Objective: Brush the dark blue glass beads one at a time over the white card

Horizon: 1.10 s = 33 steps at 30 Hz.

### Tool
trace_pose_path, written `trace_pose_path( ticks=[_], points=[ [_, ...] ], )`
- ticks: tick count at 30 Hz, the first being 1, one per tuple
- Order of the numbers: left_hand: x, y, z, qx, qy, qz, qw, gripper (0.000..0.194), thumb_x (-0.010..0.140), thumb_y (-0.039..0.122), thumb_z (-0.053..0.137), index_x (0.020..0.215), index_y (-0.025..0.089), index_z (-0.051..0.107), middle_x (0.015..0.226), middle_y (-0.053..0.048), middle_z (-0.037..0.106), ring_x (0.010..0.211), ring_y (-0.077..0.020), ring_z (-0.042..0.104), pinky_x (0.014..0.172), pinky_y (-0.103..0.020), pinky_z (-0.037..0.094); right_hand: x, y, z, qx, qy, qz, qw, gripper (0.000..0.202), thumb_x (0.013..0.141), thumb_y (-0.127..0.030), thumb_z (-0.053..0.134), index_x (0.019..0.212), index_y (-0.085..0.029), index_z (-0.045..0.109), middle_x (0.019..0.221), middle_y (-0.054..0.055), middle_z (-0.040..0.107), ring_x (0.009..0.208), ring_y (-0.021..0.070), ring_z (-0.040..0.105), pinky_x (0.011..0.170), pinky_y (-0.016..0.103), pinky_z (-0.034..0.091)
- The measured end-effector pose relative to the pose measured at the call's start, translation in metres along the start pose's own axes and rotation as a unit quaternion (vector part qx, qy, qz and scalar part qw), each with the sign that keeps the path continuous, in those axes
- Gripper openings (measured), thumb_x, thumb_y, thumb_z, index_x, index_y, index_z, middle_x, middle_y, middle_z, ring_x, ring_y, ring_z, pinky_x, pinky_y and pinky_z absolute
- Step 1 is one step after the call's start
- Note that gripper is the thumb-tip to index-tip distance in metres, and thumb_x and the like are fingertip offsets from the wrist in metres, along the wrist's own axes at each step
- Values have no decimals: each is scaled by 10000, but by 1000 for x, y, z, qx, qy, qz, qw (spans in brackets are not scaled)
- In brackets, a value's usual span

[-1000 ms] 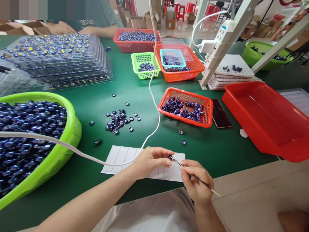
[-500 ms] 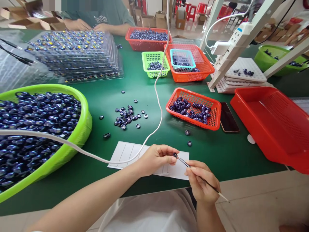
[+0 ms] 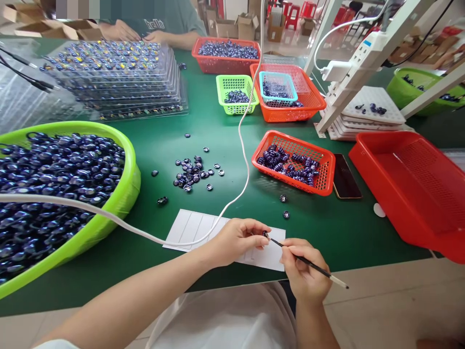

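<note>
Over the right part of a white lined paper (image 3: pixel 192 229), my left hand (image 3: pixel 240 240) pinches a small dark shiny piece (image 3: pixel 265 234) between thumb and fingertips. My right hand (image 3: pixel 308 269) is closed round a thin dark stick with a pale end (image 3: pixel 314 265); its tip meets the small piece. Beyond the paper, several dark round pieces (image 3: pixel 189 173) lie scattered on the green table (image 3: pixel 218 131). Two more sit just in front of an orange basket (image 3: pixel 259 166) that holds dark pieces.
A large green basket (image 3: pixel 132 179) full of dark pieces stands left. A white cable (image 3: pixel 244 145) crosses the table and paper. Right are a phone (image 3: pixel 346 177) and a red tray (image 3: pixel 410 179). Stacked clear trays (image 3: pixel 138 99) stand back left, near another person's hands (image 3: pixel 125 31).
The stick in my right hand has turned slightly, its pale end now lower right and more visible. My left hand keeps its pinch. The camera view has shifted a little.
</note>
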State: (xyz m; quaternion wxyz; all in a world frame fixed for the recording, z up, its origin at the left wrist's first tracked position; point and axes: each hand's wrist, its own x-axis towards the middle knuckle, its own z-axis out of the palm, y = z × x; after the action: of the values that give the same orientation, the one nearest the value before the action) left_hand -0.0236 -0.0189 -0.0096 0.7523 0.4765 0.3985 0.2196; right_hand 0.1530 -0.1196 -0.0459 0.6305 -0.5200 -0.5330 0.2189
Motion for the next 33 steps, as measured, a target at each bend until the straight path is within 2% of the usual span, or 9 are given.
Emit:
trace_pose_path(
  ticks=[10, 13, 16, 19, 21, 23, 25, 29, 33],
  points=[
    [-3, 1, 4, 48, 5, 12, 999, 375, 748, 383, 781, 1020, 127, 748, 809, -57, 749, 692, -171, 677, 695, -284, 538, 1, 0, 0, 2, 1, -13, 1000, 267, 839, -22, 690, 1001, -232, 666, 1005, 67, 753, 802, 190, 736, 509, 266, 588],
    [-6, 14, -10, 161, 83, 68, 981, 334, 831, 386, 694, 1068, 155, 737, 864, -62, 755, 723, -181, 692, 712, -288, 548, 3, -1, 1, 42, 37, 0, 998, 220, 861, -57, 681, 989, -234, 656, 973, 64, 750, 801, 200, 737, 499, 279, 596],
    [-8, 25, -43, 352, 217, 116, 903, 362, 917, 365, 577, 1210, 184, 690, 1018, -90, 754, 862, -222, 702, 811, -343, 561, 7, -4, 2, 73, 82, 28, 994, 137, 881, -102, 678, 953, -213, 644, 943, 59, 742, 639, 154, 702, 477, 278, 576],
    [-7, 27, -73, 556, 292, 133, 767, 425, 922, 299, 522, 1305, 143, 623, 1207, -162, 693, 1108, -323, 636, 980, -495, 511, 12, -8, 4, 95, 134, 51, 985, 98, 888, -126, 679, 922, -202, 628, 942, 52, 734, 558, 112, 653, 472, 259, 546],
    [-6, 25, -76, 627, 311, 139, 701, 467, 906, 280, 537, 1335, 102, 582, 1277, -208, 643, 1215, -373, 570, 1026, -552, 475, 13, -9, 5, 103, 171, 64, 978, 92, 890, -137, 681, 903, -202, 617, 940, 50, 731, 575, 112, 653, 487, 255, 537],
    [-3, 21, -60, 662, 291, 166, 671, 467, 905, 258, 549, 1343, 99, 563, 1288, -214, 627, 1226, -374, 559, 1025, -550, 480, 14, -10, 5, 103, 204, 73, 971, 98, 889, -153, 688, 890, -201, 603, 943, 47, 724, 567, 106, 641, 502, 258, 534],
    [2, 20, -30, 676, 246, 214, 661, 423, 911, 219, 556, 1322, 119, 573, 1281, -197, 630, 1161, -345, 595, 1002, -537, 497, 15, -9, 4, 106, 227, 76, 965, 106, 888, -172, 693, 894, -201, 591, 951, 39, 713, 530, 87, 615, 497, 253, 518],
    [22, 24, 31, 665, 142, 264, 684, 262, 921, 250, 643, 1153, 128, 652, 1055, -141, 683, 956, -289, 638, 918, -483, 528, 16, -6, 3, 121, 248, 75, 958, 104, 896, -189, 684, 906, -199, 580, 956, 28, 697, 494, 63, 591, 490, 236, 483],
    [49, 24, 54, 670, 68, 259, 692, 161, 962, 281, 615, 922, 145, 693, 921, -110, 659, 911, -267, 626, 815, -393, 539, 17, -6, 3, 125, 243, 65, 960, 101, 901, -192, 678, 913, -197, 578, 953, 30, 698, 476, 60, 579, 487, 238, 475]
  ],
)
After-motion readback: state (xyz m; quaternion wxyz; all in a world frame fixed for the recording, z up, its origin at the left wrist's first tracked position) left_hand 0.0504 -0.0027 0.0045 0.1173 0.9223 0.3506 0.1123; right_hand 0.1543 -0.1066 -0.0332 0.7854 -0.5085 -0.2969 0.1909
